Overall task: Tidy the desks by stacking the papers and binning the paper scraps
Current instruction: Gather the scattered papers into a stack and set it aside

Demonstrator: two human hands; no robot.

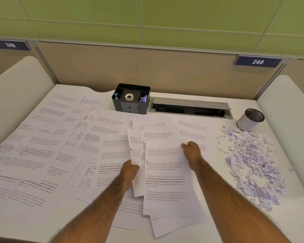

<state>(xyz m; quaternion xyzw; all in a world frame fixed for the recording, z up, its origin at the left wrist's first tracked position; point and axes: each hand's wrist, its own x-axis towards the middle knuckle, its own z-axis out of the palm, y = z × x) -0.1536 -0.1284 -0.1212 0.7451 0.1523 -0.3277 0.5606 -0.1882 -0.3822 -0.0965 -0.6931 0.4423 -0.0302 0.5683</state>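
**Status.** Stacking is at an early stage. The left hand (pixel 130 170) grips the left edge of the gathered sheets (pixel 163 172), fingers curled round the paper. The right hand (pixel 191 149) pinches their upper right corner. These sheets lie between the two hands, fanned and not squared.

**Outstanding.**
- The loose papers (pixel 42 146), spread well to the left of the left hand and overlapping, are not stacked.
- The paper scraps (pixel 249 160), a heap to the right of the right hand, are not binned.
- The white container (pixel 250 120), beyond the scraps, is the likely bin. This is a judgement only.

**Not determinable.**
- The number of gathered sheets.
- The fingertips under the paper.
- The contents of the container.
- The print on the far-left papers, which is blurred.
- The near edge of the surface (pixel 214 232), which is cut off.
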